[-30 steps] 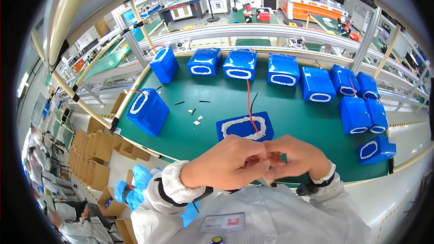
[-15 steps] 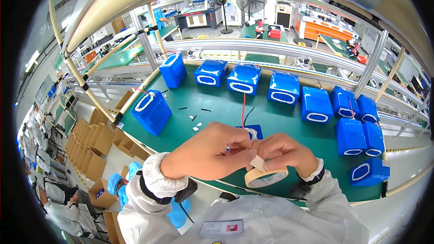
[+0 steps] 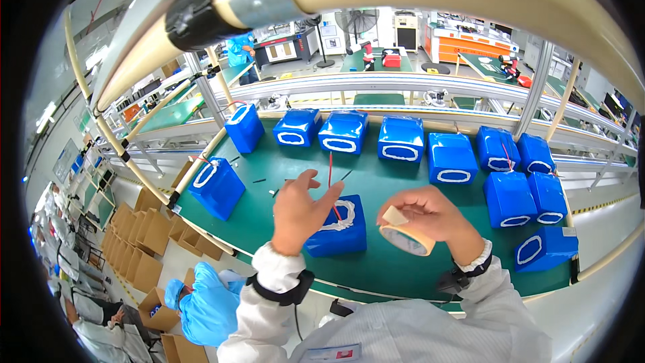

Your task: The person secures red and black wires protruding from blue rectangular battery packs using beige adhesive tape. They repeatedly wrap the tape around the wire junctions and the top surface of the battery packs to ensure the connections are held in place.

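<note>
With fingers of the right hand curled round a cream tape roll, holds it aloft; with those of the left hand spread wide and empty, hovers just beside a red-wired blue pack on the green worktop. Beyond, faces other blue packs.

Tape roll: beige, tilted, in R hand, short end peeled loose. Blue block: shiny, on green table, partly hidden by L hand, w/ rough white ring on top & red wire up.
</note>
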Tool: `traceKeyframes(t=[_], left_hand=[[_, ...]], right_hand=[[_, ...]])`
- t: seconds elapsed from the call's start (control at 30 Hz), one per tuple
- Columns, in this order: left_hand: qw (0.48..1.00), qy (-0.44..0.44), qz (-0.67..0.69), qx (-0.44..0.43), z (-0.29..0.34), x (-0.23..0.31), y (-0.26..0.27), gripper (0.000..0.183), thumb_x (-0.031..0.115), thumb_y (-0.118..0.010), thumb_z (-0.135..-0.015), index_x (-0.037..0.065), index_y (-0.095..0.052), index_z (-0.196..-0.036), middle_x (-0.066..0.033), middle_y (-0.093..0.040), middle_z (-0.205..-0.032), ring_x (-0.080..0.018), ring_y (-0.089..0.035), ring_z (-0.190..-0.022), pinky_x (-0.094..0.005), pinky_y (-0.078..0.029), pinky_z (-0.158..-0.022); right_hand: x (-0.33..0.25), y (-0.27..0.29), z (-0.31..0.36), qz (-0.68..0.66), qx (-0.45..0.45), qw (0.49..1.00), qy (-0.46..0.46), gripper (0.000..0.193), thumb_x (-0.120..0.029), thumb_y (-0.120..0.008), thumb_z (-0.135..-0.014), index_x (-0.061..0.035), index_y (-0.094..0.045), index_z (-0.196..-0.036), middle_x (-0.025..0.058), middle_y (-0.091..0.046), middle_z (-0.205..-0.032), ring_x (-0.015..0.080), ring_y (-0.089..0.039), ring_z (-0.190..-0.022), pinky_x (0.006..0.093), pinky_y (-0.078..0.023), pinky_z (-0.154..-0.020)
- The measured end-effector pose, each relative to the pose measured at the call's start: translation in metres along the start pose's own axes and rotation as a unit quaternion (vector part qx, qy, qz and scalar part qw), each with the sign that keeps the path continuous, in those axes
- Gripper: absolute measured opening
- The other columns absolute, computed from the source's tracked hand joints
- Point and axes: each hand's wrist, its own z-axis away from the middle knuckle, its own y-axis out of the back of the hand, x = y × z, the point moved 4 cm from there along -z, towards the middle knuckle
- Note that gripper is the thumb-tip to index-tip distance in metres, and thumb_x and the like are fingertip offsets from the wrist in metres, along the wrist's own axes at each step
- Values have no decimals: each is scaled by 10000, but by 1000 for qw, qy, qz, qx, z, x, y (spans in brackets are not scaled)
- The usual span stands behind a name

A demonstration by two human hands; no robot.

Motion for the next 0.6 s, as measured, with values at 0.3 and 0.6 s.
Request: traceKeyframes(t=[0.3,0.6], left_hand=[[965,52,254,-31,2,-4,-20,246,122,-720,-899,-60,-691,-1063,-120,-740,-843,-179,-712,-756,-288,-554,-669],[852,27,522,-29,30,13,-21,265,83,-603,-1004,-19,-587,-1249,-110,-712,-916,-161,-677,-777,-271,-537,-660]], right_hand=[[-39,17,-20,257,74,963,-47,274,-246,-733,-894,21,-705,-842,73,-680,-719,114,-628,-695,292,-492,-643],[-72,-17,-67,412,59,905,84,341,-256,-735,-849,-7,-615,-649,135,-593,-613,277,-560,-527,366,-409,-507]])
